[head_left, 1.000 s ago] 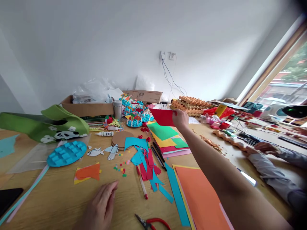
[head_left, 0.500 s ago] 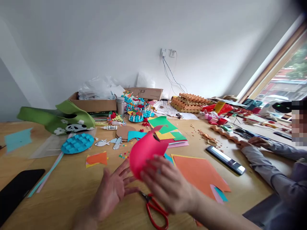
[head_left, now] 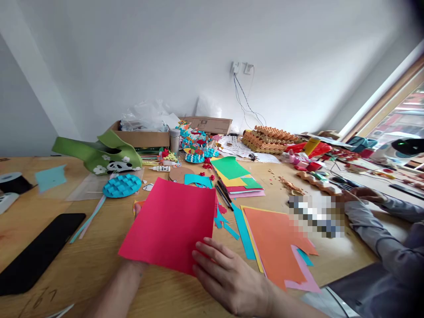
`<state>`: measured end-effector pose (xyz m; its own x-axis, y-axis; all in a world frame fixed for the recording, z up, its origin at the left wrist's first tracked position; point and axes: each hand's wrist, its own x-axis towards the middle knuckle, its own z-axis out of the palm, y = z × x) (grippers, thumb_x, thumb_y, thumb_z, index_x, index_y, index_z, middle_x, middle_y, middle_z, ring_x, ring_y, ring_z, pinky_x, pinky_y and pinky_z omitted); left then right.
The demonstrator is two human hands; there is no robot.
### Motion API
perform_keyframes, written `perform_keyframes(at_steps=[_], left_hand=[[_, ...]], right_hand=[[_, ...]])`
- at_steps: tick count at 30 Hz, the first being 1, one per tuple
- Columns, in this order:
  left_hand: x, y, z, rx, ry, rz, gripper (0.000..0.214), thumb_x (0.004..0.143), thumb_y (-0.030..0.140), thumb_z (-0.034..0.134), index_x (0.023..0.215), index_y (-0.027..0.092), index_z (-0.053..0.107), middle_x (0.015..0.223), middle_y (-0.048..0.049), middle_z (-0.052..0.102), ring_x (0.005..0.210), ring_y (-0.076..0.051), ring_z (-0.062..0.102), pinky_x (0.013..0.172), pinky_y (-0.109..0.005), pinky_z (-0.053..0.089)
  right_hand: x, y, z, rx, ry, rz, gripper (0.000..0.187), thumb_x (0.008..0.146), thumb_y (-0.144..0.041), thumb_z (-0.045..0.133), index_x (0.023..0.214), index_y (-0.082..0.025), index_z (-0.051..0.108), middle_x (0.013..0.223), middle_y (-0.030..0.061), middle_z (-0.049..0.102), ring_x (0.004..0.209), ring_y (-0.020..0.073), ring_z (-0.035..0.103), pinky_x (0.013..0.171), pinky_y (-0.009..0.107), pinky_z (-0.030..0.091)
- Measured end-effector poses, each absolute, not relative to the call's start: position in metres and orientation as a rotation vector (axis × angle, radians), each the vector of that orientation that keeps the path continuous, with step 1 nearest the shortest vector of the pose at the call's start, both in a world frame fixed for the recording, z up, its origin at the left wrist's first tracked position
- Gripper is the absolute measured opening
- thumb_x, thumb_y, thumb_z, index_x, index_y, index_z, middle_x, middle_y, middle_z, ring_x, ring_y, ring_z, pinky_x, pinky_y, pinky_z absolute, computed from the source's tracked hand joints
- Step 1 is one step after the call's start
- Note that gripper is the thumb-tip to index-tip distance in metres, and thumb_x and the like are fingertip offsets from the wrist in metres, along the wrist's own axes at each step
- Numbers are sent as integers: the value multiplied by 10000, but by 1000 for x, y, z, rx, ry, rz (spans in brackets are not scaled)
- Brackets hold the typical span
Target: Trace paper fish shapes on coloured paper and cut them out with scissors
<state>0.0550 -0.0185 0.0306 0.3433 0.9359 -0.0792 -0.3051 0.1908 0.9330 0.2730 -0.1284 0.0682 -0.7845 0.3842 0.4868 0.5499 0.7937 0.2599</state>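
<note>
A red-pink sheet of paper [head_left: 172,225] is held up over the table, opened out nearly flat. My right hand [head_left: 232,276] grips its lower right edge, fingers along the front and thumb out of sight. Behind the sheet is my left hand [head_left: 134,267]; its wrist shows below the paper and a bit of finger at the left edge, the rest being hidden. Just right of the sheet lie blue and red paper scraps [head_left: 225,221] and dark pens [head_left: 224,194]. Orange paper [head_left: 271,243] with cut-out corners lies over pink and yellow sheets near my right hand.
A black phone-like slab [head_left: 43,247] lies at left, near a blue woven paper oval [head_left: 122,185] and green panda felt piece [head_left: 112,159]. Stacked coloured paper [head_left: 232,170] and egg trays [head_left: 268,140] are farther back. A co-worker's sleeves [head_left: 367,225] reach in from the right.
The red sheet, curled in my right hand before, is now spread flatter. My left hand, open beside it earlier, has gone behind it. The red-handled scissors are out of sight. The view has shifted left.
</note>
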Motion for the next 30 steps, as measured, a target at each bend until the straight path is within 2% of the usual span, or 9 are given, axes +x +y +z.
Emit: perform_keyframes(at_steps=[2,5,9,11,13,19,26,30], left_hand=[[47,-14,35,781,690,922,860,717,878,216,934,187,680,820,-57,743,970,-303,670,776,-481,550],[38,-9,39,600,579,791,807,729,828,348,1081,165,645,934,-101,738,1020,-331,653,825,-506,527],[38,-7,41,560,686,663,481,804,450,600,1153,119,601,910,-124,742,913,-317,693,792,-470,545],[42,-7,42,553,745,660,377,805,289,628,1136,109,602,871,-112,746,836,-284,712,755,-422,558],[46,-6,41,546,754,702,318,810,216,624,1111,115,609,870,-99,747,806,-259,716,753,-398,561],[49,-6,41,524,728,757,224,835,192,591,1045,125,628,893,-91,746,852,-258,711,824,-441,550],[47,-5,44,552,779,781,293,816,187,603,1100,118,619,938,-130,739,858,-292,709,806,-468,555],[41,-2,43,515,802,715,256,818,216,603,1049,112,639,893,-136,742,837,-305,711,770,-456,565]], right_hand=[[282,-131,67,-812,-2539,-542,254,917,-109,462,1091,-99,648,1169,151,665,1248,283,495,1049,495,430],[297,-134,67,-948,-2508,-495,295,932,-109,410,1130,-116,628,1193,148,650,1279,301,455,1026,535,436],[309,-139,65,-1034,-2457,-440,312,945,-112,358,1116,-99,618,1219,176,621,1268,314,450,1003,557,442],[312,-142,63,-1062,-2433,-425,307,953,-125,355,1125,-104,608,1228,179,611,1259,308,450,1002,562,438],[314,-147,60,-1106,-2414,-400,292,955,-136,372,1138,-122,600,1241,169,602,1264,305,439,1002,559,437],[317,-157,50,-1236,-2282,-335,285,913,-57,425,1111,-154,605,1223,147,605,1251,291,447,940,480,504],[308,-164,38,-1297,-2115,-316,310,882,-25,455,1091,-184,620,1212,142,600,1178,275,509,890,427,533],[297,-167,24,-1306,-1941,-261,342,887,-29,454,1126,-215,612,1218,136,579,1014,219,606,798,350,556]])
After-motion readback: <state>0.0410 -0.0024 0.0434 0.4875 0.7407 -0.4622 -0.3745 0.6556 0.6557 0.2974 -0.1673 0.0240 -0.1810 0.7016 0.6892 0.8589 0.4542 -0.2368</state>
